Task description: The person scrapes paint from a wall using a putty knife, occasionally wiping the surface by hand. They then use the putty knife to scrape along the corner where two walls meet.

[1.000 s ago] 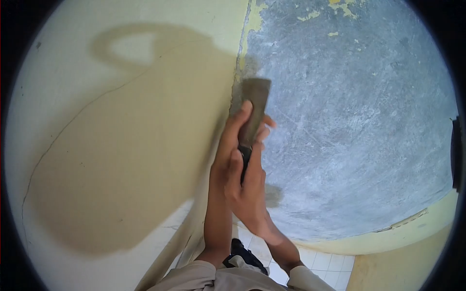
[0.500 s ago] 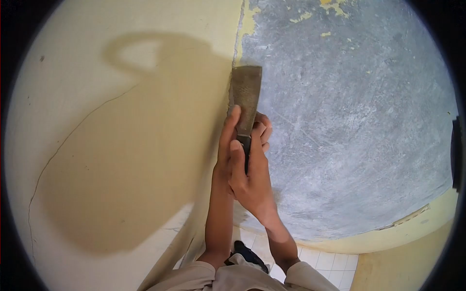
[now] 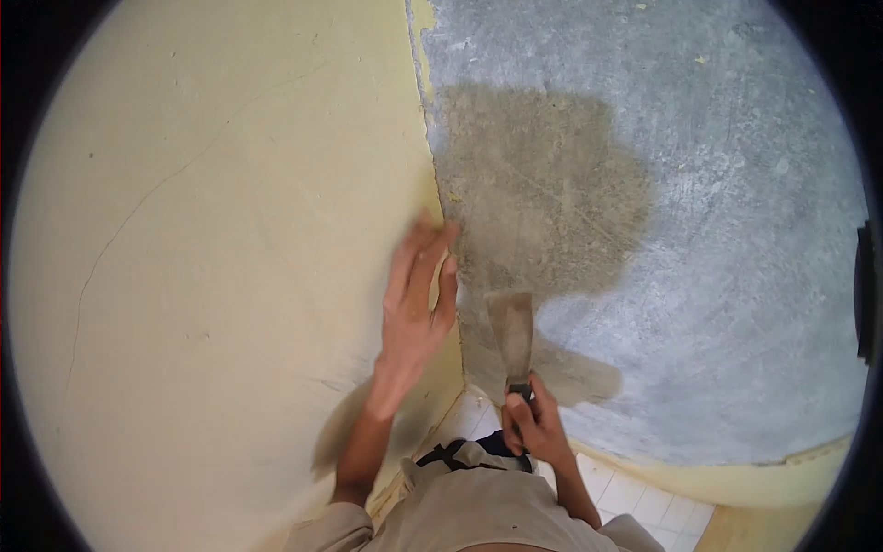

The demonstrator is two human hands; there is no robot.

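My right hand is wrapped round the black handle of a scraper, low in front of the grey wall. The scraper's wide metal blade points up. My left hand is raised to the left of it, fingers apart and slightly blurred, with nothing in it. Its fingertips are at the corner where the yellow wall meets the bare grey wall. A ragged edge of yellow paint runs up this corner.
White floor tiles show at the bottom, beyond a yellow band along the grey wall's foot. A thin crack curves across the yellow wall. Shadows fall on the grey wall, and a dark object is at the right edge.
My left hand has let go of the scraper and moved away to the left. My right hand has lowered the scraper to the right. The view has shifted, and the large shadow now falls on the grey wall.
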